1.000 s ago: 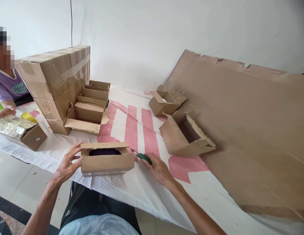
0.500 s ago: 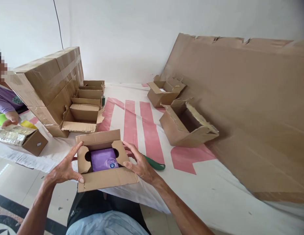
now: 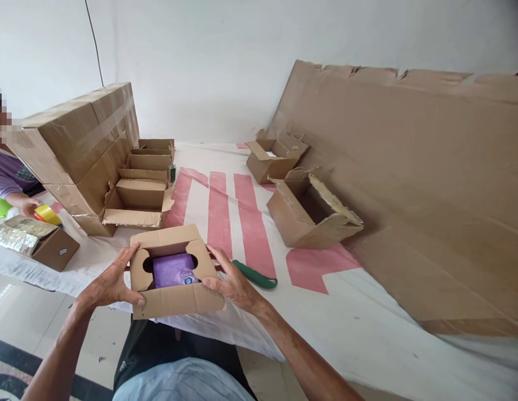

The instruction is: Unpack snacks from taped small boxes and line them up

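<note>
A small cardboard box rests at the near table edge with its top flaps partly folded in. A purple packet shows through the gap between them. My left hand grips the box's left side, thumb on the front flap. My right hand holds the right side, fingers pressing the right flap. A green-handled cutter lies on the cloth just right of my right hand, touched by neither hand.
Taped cartons are stacked at left with several open small boxes beside them. Two torn open boxes sit mid-table. A large cardboard sheet leans at right. Another person's hand is by yellow tape and a foil-topped box.
My right hand let go of the green cutter and moved to the box. The box was turned top-up toward me and both hands now hold it, flaps folding inward.
</note>
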`<move>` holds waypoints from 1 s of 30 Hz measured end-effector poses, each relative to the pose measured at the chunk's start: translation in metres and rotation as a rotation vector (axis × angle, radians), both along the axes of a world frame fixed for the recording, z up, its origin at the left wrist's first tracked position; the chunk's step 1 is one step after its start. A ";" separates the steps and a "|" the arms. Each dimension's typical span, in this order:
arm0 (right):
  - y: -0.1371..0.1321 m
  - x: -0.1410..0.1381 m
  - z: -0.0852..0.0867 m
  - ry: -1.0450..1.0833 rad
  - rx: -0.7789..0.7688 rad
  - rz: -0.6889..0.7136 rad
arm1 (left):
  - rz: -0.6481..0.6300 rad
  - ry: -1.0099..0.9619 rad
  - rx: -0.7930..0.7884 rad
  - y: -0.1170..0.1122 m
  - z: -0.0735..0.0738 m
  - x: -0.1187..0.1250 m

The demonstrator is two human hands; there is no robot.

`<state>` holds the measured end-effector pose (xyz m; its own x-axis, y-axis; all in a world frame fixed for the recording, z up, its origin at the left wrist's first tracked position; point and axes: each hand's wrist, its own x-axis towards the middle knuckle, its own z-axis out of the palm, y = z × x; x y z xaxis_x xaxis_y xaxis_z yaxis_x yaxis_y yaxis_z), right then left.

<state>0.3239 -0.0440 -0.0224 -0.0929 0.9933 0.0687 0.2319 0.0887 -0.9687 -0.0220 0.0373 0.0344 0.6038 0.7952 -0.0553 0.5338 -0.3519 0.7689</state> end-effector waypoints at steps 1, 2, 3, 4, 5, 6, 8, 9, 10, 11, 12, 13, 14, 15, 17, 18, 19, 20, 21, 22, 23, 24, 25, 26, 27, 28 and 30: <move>-0.002 -0.001 -0.001 -0.002 0.008 -0.006 | -0.008 -0.009 -0.003 0.001 0.000 0.000; -0.004 -0.002 -0.001 -0.005 0.015 -0.015 | -0.016 -0.020 -0.004 0.001 0.000 0.001; -0.006 -0.002 -0.002 -0.008 0.021 -0.026 | -0.023 -0.032 -0.004 0.002 -0.001 0.002; -0.009 -0.003 -0.003 -0.009 0.026 -0.043 | -0.027 -0.043 -0.003 0.004 -0.002 0.003; -0.013 -0.002 -0.004 -0.008 0.029 -0.060 | -0.033 -0.052 -0.007 0.006 -0.003 0.004; -0.016 -0.002 -0.004 -0.004 0.027 -0.074 | -0.036 -0.062 -0.015 0.008 -0.003 0.005; -0.023 -0.001 -0.004 0.018 0.018 -0.084 | -0.043 -0.081 -0.042 0.012 -0.005 0.008; -0.027 0.000 -0.004 0.034 0.013 -0.081 | -0.045 -0.090 -0.057 0.014 -0.005 0.009; -0.031 0.001 -0.004 0.051 0.010 -0.076 | -0.041 -0.098 -0.072 0.015 -0.005 0.009; -0.035 0.002 -0.004 0.067 0.008 -0.073 | -0.033 -0.104 -0.083 0.016 -0.005 0.010; -0.039 0.002 -0.005 0.082 0.006 -0.076 | -0.022 -0.111 -0.093 0.017 -0.005 0.011; -0.043 0.002 -0.005 0.091 0.001 -0.085 | -0.012 -0.117 -0.102 0.016 -0.005 0.011; -0.047 0.002 -0.005 0.088 -0.011 -0.104 | -0.002 -0.127 -0.109 0.016 -0.005 0.012; -0.051 0.002 -0.006 0.076 -0.030 -0.128 | 0.005 -0.137 -0.115 0.015 -0.005 0.012; -0.059 0.002 -0.006 0.038 -0.087 -0.164 | 0.012 -0.159 -0.124 0.012 -0.006 0.013; -0.062 0.002 -0.006 0.028 -0.118 -0.170 | 0.014 -0.167 -0.125 0.012 -0.007 0.013; -0.066 0.002 -0.006 0.029 -0.145 -0.167 | 0.014 -0.172 -0.125 0.011 -0.008 0.013; -0.069 0.002 -0.006 0.041 -0.166 -0.157 | 0.015 -0.175 -0.123 0.011 -0.009 0.013; -0.072 0.002 -0.005 0.063 -0.181 -0.140 | 0.015 -0.178 -0.120 0.010 -0.010 0.013; -0.074 0.001 -0.005 0.087 -0.189 -0.122 | 0.015 -0.180 -0.118 0.010 -0.010 0.012; -0.076 0.000 -0.004 0.108 -0.192 -0.102 | 0.016 -0.184 -0.115 0.010 -0.011 0.012; -0.078 -0.001 -0.004 0.123 -0.189 -0.083 | 0.018 -0.186 -0.112 0.010 -0.011 0.012; -0.079 -0.003 -0.005 0.136 -0.184 -0.064 | 0.020 -0.187 -0.110 0.010 -0.010 0.012; -0.079 -0.004 -0.006 0.146 -0.177 -0.051 | 0.022 -0.187 -0.108 0.009 -0.010 0.013; -0.078 -0.005 -0.007 0.154 -0.169 -0.044 | 0.023 -0.187 -0.107 0.008 -0.009 0.013; -0.077 -0.006 -0.009 0.165 -0.164 -0.042 | 0.026 -0.186 -0.106 0.006 -0.008 0.014; -0.073 -0.007 -0.014 0.203 -0.167 -0.038 | 0.033 -0.183 -0.109 0.003 -0.007 0.016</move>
<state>0.3172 -0.1169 -0.0369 -0.0560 0.9950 -0.0828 0.0312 -0.0811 -0.9962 -0.0064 0.0403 0.0271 0.5857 0.8098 -0.0340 0.3917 -0.2460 0.8866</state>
